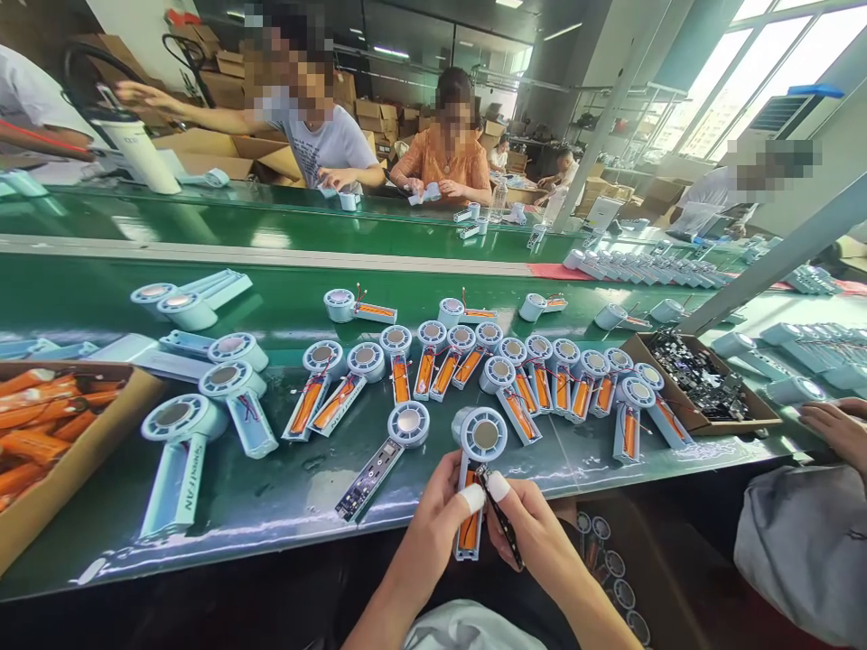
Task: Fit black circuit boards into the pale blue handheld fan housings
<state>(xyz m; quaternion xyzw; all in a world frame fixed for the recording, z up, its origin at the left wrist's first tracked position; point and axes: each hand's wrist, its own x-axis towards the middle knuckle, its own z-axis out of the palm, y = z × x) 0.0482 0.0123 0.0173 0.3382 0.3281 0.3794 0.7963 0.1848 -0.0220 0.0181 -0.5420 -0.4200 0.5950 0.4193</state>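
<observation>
Just over the table's front edge, my left hand [440, 501] grips a light-blue handheld fan [483, 435] by its handle. The round head points away from me, and an orange battery [467, 537] lies in the open handle. My right hand [525, 519] holds a narrow black circuit board [502, 524] at a slant along the handle's right side. Both thumbs wear white covers and meet near the top of the handle. To the left lies another fan [408, 424] with a circuit board [369, 478] in its handle.
Several fans with orange batteries [401, 375] spread across the green table [284, 506]. A box of orange batteries [81, 469] stands left, a box of dark circuit boards [704, 379] right. A neighbour's hand [836, 424] rests at the far right. People sit across the line.
</observation>
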